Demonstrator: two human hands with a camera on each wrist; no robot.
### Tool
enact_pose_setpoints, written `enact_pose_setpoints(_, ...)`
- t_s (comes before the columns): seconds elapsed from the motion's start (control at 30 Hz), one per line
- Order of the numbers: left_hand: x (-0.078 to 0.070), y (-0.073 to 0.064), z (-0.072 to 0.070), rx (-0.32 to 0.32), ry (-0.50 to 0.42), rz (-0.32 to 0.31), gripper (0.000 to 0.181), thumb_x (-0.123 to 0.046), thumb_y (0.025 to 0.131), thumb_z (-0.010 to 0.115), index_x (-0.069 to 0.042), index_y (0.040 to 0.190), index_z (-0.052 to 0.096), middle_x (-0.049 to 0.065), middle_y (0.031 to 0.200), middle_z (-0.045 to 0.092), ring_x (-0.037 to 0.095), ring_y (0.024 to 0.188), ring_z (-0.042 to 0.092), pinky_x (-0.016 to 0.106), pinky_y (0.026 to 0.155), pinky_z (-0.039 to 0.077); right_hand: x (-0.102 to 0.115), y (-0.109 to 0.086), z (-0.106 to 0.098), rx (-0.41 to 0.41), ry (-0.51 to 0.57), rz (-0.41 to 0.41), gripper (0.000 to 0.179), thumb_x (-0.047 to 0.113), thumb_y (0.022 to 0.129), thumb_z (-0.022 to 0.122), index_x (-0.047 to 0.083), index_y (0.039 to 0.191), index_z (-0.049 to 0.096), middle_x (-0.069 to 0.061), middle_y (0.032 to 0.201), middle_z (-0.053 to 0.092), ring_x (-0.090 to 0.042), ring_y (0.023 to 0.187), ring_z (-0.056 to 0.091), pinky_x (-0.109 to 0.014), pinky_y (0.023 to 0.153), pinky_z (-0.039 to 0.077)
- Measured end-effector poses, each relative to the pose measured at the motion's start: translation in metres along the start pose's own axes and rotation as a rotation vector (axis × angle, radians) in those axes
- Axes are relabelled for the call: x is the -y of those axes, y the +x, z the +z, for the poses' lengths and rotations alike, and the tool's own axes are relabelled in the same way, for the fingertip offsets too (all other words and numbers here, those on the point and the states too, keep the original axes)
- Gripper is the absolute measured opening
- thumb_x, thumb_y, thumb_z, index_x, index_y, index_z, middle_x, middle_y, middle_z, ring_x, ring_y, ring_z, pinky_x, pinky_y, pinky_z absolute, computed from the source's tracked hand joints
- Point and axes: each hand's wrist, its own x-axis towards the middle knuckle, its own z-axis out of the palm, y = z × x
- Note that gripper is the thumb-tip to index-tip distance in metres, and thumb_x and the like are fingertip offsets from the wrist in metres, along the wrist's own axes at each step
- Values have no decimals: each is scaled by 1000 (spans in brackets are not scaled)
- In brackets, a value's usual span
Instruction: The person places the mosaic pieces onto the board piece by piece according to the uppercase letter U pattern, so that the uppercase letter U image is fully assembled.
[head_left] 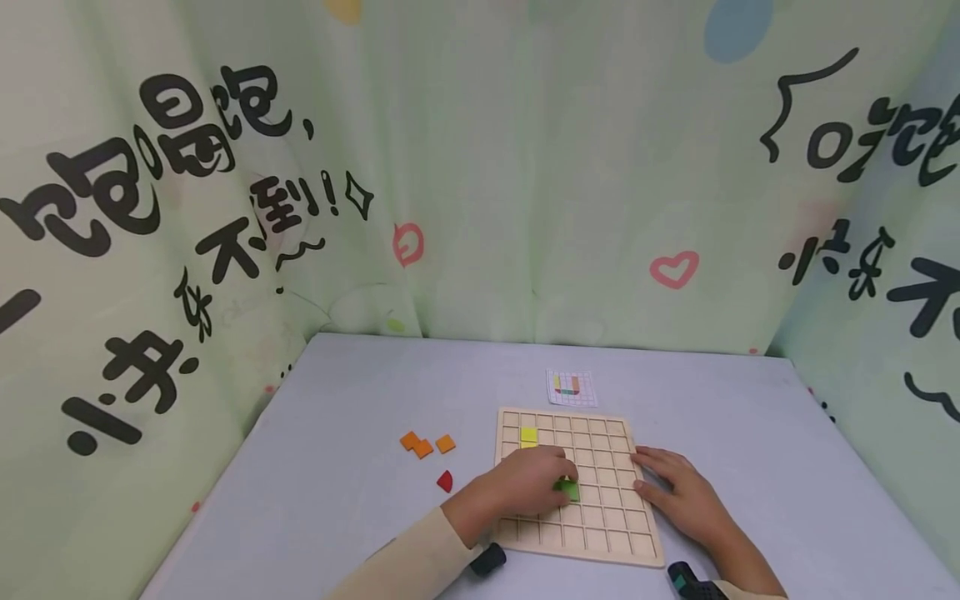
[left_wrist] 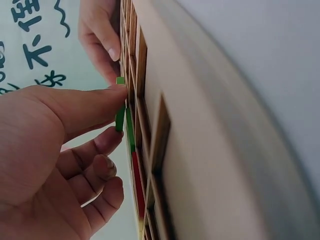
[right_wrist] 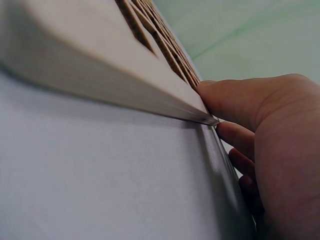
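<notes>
"What does the left hand hold?"
"A green tile, pinched at the grid board, low and right of centre in the head view."
"And the right hand?"
"Loosely extended, touching the board's right edge; orange tiles lie low, left of centre."

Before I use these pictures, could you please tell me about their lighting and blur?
Head view: soft, even light, but the card is too small for fine detail. Left wrist view: the near edge of the board blurs, while the left hand and its pinched green tile look sharper. Right wrist view: the board's near corner is out of focus, with soft shadow below on the table.
</notes>
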Motion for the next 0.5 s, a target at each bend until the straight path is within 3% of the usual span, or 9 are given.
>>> enact_pose_setpoints(0.5,-2,0,0,22,35,-9,21,-33,89,72,-29,109,72,-16,87,52,1,72,44,18,61,38,-1,0,1,-9,-4,-13,57,41,91,65,4,134,58,-16,142,48,-42,133,34,-62,104,25)
